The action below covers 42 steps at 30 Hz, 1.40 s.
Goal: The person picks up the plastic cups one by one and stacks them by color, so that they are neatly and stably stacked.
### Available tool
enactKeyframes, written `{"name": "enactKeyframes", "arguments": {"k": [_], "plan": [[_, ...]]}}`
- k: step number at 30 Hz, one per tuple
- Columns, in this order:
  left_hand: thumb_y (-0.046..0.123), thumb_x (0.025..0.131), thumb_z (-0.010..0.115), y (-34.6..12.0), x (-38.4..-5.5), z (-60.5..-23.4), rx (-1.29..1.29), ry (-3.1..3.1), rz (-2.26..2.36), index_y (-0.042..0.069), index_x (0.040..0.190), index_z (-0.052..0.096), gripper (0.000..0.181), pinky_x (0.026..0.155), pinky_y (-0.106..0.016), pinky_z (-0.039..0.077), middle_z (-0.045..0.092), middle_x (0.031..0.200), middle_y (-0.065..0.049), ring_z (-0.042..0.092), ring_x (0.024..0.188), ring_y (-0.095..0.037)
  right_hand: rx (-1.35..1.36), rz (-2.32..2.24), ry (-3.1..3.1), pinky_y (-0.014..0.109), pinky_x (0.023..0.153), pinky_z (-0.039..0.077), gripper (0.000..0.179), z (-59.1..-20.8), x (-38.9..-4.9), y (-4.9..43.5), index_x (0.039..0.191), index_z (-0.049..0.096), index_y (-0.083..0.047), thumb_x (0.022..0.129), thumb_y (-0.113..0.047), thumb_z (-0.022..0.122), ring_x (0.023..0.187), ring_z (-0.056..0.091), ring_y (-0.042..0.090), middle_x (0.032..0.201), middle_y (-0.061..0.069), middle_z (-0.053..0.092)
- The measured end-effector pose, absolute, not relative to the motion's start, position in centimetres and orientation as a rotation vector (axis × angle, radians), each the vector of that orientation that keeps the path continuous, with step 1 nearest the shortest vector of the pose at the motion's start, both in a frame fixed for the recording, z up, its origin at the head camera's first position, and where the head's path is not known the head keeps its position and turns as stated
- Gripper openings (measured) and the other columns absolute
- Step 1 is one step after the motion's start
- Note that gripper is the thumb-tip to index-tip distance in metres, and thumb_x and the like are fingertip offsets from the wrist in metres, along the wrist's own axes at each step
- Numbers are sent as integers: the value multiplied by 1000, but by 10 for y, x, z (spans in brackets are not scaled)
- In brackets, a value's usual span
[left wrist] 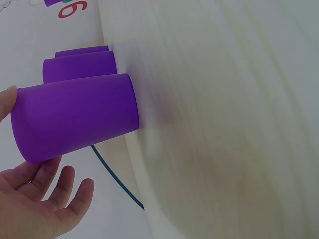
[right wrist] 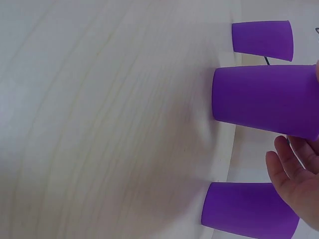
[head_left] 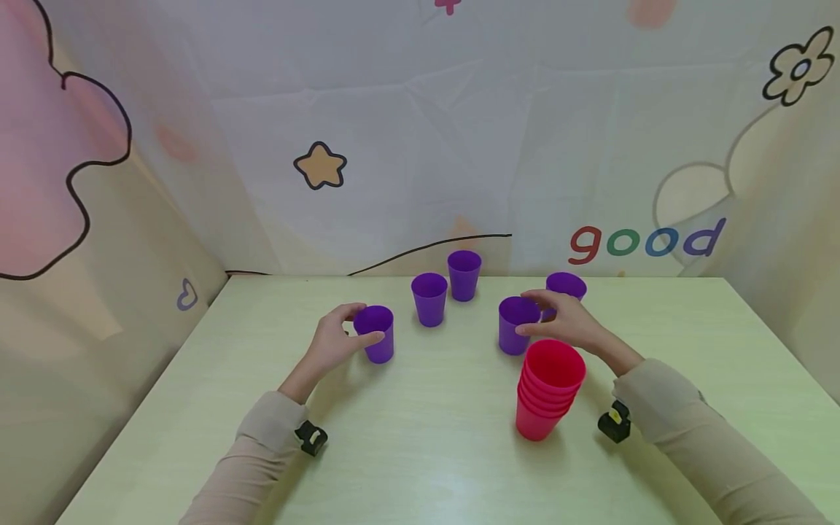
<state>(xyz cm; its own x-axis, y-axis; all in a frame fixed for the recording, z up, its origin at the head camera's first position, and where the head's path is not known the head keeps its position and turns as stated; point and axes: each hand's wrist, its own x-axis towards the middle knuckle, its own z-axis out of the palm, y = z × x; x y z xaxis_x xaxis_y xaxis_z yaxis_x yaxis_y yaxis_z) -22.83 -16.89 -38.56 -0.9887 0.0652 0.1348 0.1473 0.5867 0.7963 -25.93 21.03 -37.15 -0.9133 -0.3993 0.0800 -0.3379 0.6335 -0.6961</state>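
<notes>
My left hand (head_left: 333,340) grips a purple cup (head_left: 380,348) near its rim, thumb at the near side and fingers round the far side. In the left wrist view this cup (left wrist: 77,114) stands upright with its base at the tabletop. My right hand (head_left: 572,323) holds another purple cup (head_left: 512,334) by the upper part, between thumb and fingers. The right wrist view shows that cup (right wrist: 264,99) close up, its base also at the tabletop. Just behind the right hand is a further purple cup (head_left: 566,281), partly hidden by the fingers.
Two more purple cups stand between the hands, one at the middle (head_left: 429,302) and one farther back (head_left: 464,278). A stack of several nested red cups (head_left: 538,426) stands in front of the right hand, close to the forearm. A printed cloth (head_left: 420,168) hangs behind the pale table (head_left: 420,452).
</notes>
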Motion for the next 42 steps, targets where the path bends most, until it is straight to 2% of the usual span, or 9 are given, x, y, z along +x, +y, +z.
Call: {"name": "enactKeyframes", "arguments": {"k": [10,23,42], "plan": [[26,74,75,-168,-228,-386,-179,-2720,-1374,-1,126,49,64,87,-44,40,55,117,-16,45,110,-29,-585,-1113,2820,37,73,50,69,-371,-265,209,128,47,-1,75,-38,72,96,52,30,113,17,55],[26,73,76,-167,-228,-386,-163,-2723,-1377,0,125,50,63,86,-44,40,56,115,-15,45,109,-28,-598,-1118,2813,41,78,50,68,-361,-265,206,128,46,1,77,-37,71,100,53,33,113,18,55],[25,72,76,-167,-228,-385,-150,-2717,-1378,0,125,51,63,87,-44,39,56,114,-15,46,108,-28,-643,-1110,2837,40,74,51,67,-334,-262,205,126,47,0,76,-36,72,96,55,31,110,17,58]]}}
